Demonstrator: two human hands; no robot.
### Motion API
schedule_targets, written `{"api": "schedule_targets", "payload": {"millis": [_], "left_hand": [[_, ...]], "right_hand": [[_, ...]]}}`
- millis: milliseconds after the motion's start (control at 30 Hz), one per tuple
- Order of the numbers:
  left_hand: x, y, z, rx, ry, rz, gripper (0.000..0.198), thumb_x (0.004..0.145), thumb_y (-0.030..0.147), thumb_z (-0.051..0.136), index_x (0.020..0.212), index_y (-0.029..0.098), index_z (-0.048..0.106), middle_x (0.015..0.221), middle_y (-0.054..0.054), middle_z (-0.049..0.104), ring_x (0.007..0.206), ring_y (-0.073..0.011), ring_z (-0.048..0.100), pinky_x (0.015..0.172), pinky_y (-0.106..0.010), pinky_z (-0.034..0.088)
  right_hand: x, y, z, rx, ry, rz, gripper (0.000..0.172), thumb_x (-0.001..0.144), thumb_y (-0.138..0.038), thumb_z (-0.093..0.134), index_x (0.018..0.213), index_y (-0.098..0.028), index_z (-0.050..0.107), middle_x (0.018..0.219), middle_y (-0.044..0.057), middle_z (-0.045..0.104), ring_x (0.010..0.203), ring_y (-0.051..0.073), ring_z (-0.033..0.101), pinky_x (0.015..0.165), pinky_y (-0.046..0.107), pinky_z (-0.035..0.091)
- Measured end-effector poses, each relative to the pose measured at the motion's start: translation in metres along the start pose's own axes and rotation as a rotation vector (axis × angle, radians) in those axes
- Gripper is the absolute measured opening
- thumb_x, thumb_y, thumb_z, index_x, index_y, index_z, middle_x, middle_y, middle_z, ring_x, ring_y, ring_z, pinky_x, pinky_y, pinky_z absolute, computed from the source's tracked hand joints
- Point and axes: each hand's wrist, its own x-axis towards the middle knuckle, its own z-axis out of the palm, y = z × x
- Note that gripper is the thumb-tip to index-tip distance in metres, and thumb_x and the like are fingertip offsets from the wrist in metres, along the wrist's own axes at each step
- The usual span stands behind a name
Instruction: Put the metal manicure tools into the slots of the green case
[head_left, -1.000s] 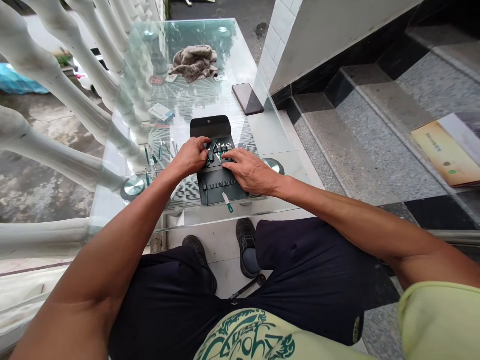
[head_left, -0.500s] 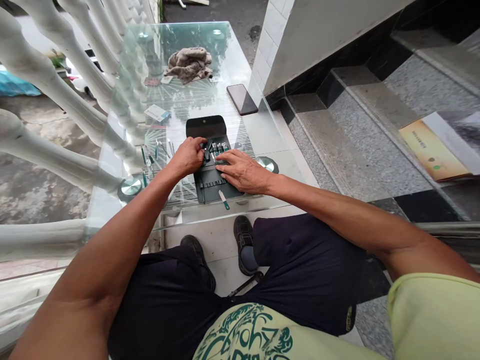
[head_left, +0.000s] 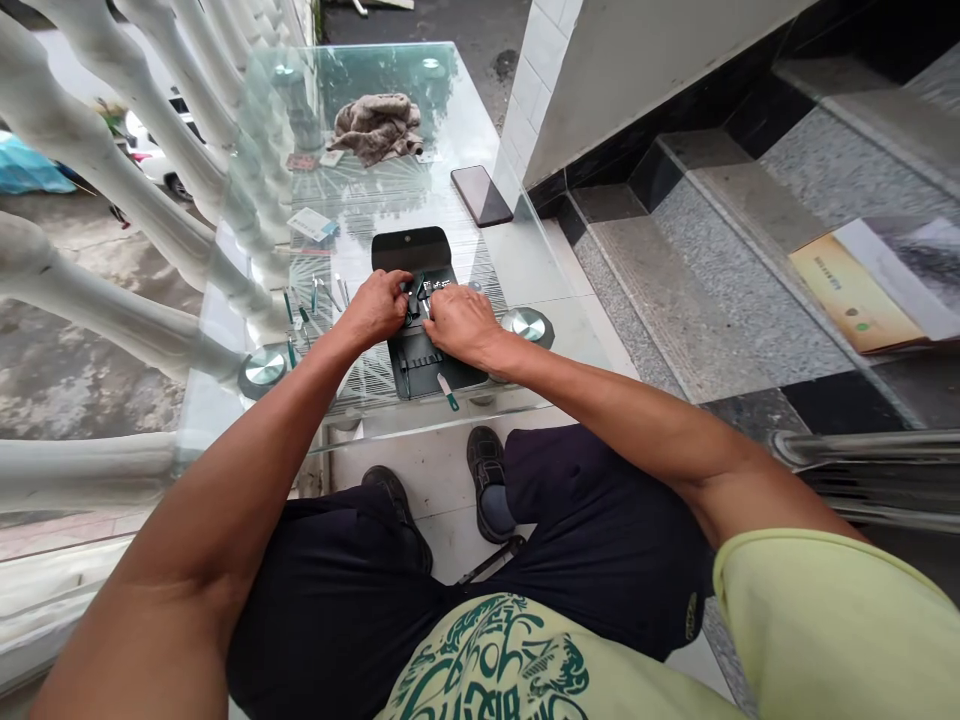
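Note:
An unfolded black tool case (head_left: 439,376) with a row of elastic loops lies on the glass table. My left hand (head_left: 381,308) is at the case's left side, thumb and fingers pinched together over its upper pocket; what they grip is too small to make out. Close beside it, my right hand (head_left: 463,322) is curled over the right half of the case. Its fingertips close on a slim silver tool, mostly hidden. A small green-handled file (head_left: 448,391) rests across the case's near edge. Several small green-handled tools (head_left: 304,318) lie on the glass left of the case.
The glass table (head_left: 420,75) also carries a crumpled brown cloth (head_left: 377,128), a phone (head_left: 481,195) and a white-blue card (head_left: 313,224). White balusters (head_left: 161,185) stand along the left. Stone steps (head_left: 720,260) rise at the right, with a printed box (head_left: 855,290) on them.
My right hand's fingers, stretched out over the case before, have curled in and moved slightly up and left. My left hand keeps nearly the same place and pinch.

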Motion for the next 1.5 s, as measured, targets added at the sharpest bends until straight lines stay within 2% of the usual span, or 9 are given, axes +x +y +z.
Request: {"api": "schedule_targets", "payload": {"millis": [133, 333, 533, 767, 933, 1200, 1333, 1433, 1500], "left_hand": [[0.000, -0.001, 0.000, -0.014, 0.002, 0.021, 0.052, 0.109, 0.014, 0.065, 0.155, 0.016, 0.088, 0.122, -0.014, 0.081, 0.123, -0.0352, 0.075, 0.127, -0.048, 0.062], [0.001, 0.000, 0.001, -0.014, 0.002, -0.002, 0.054, 0.108, 0.013, 0.065, 0.158, 0.016, 0.088, 0.131, -0.017, 0.081, 0.128, -0.0371, 0.077, 0.128, -0.048, 0.061], [0.000, 0.003, -0.001, -0.014, -0.004, 0.009, 0.053, 0.109, 0.016, 0.064, 0.156, 0.016, 0.088, 0.130, -0.018, 0.081, 0.132, -0.0386, 0.076, 0.130, -0.050, 0.060], [-0.002, 0.004, -0.003, -0.011, -0.014, 0.000, 0.056, 0.109, 0.018, 0.064, 0.160, 0.016, 0.087, 0.137, -0.019, 0.082, 0.131, -0.0383, 0.077, 0.130, -0.051, 0.061], [-0.002, 0.003, -0.004, -0.014, 0.001, -0.003, 0.054, 0.106, 0.020, 0.066, 0.155, 0.018, 0.089, 0.128, -0.017, 0.082, 0.129, -0.0393, 0.077, 0.130, -0.052, 0.062], [-0.003, 0.008, -0.006, 0.008, 0.018, -0.015, 0.052, 0.103, 0.020, 0.069, 0.150, 0.021, 0.090, 0.115, -0.015, 0.080, 0.127, -0.0408, 0.076, 0.129, -0.053, 0.062], [-0.005, 0.009, -0.006, 0.012, 0.015, -0.034, 0.051, 0.107, 0.021, 0.066, 0.153, 0.019, 0.089, 0.125, -0.017, 0.079, 0.126, -0.0396, 0.076, 0.129, -0.051, 0.060], [-0.003, 0.007, -0.003, 0.025, 0.023, -0.019, 0.052, 0.110, 0.019, 0.063, 0.154, 0.018, 0.088, 0.126, -0.017, 0.078, 0.129, -0.0394, 0.075, 0.129, -0.050, 0.060], [-0.002, 0.005, 0.000, 0.029, 0.034, -0.014, 0.052, 0.110, 0.018, 0.061, 0.155, 0.017, 0.088, 0.127, -0.018, 0.079, 0.130, -0.0396, 0.075, 0.129, -0.050, 0.060]], "right_hand": [[-0.001, -0.008, -0.010, -0.007, -0.063, 0.041, 0.037, 0.120, -0.014, 0.065, 0.145, -0.012, 0.091, 0.150, 0.028, 0.089, 0.143, 0.043, 0.083, 0.120, 0.049, 0.065], [0.005, -0.007, -0.008, 0.054, -0.052, 0.130, 0.034, 0.111, -0.014, 0.078, 0.142, -0.014, 0.090, 0.146, 0.028, 0.090, 0.142, 0.045, 0.085, 0.118, 0.046, 0.064], [0.005, 0.003, -0.003, 0.184, -0.025, 0.126, 0.026, 0.111, -0.017, 0.069, 0.126, -0.015, 0.091, 0.127, 0.024, 0.092, 0.122, 0.040, 0.086, 0.103, 0.043, 0.063], [0.005, 0.060, -0.019, 0.240, 0.149, 0.150, 0.022, 0.106, -0.017, 0.068, 0.119, -0.018, 0.086, 0.121, 0.019, 0.089, 0.112, 0.037, 0.080, 0.100, 0.044, 0.059], [0.000, 0.112, -0.029, 0.081, 0.120, 0.193, 0.031, 0.106, -0.013, 0.066, 0.126, -0.015, 0.089, 0.128, 0.024, 0.090, 0.120, 0.042, 0.080, 0.106, 0.050, 0.059], [0.019, 0.120, -0.022, -0.085, 0.063, 0.188, 0.047, 0.116, -0.009, 0.056, 0.155, -0.003, 0.082, 0.152, 0.034, 0.083, 0.135, 0.045, 0.080, 0.115, 0.054, 0.058], [-0.010, 0.109, -0.019, -0.075, 0.129, -0.001, 0.042, 0.123, -0.019, 0.055, 0.153, -0.003, 0.078, 0.154, 0.034, 0.077, 0.135, 0.045, 0.073, 0.115, 0.058, 0.059], [-0.059, 0.096, -0.004, -0.051, 0.151, -0.406, 0.039, 0.128, -0.027, 0.053, 0.147, -0.006, 0.080, 0.144, 0.028, 0.078, 0.126, 0.040, 0.072, 0.108, 0.056, 0.062], [-0.088, 0.089, 0.013, -0.071, 0.168, -0.730, 0.042, 0.129, -0.032, 0.060, 0.157, -0.006, 0.077, 0.148, 0.027, 0.078, 0.135, 0.041, 0.072, 0.112, 0.058, 0.064]]}}
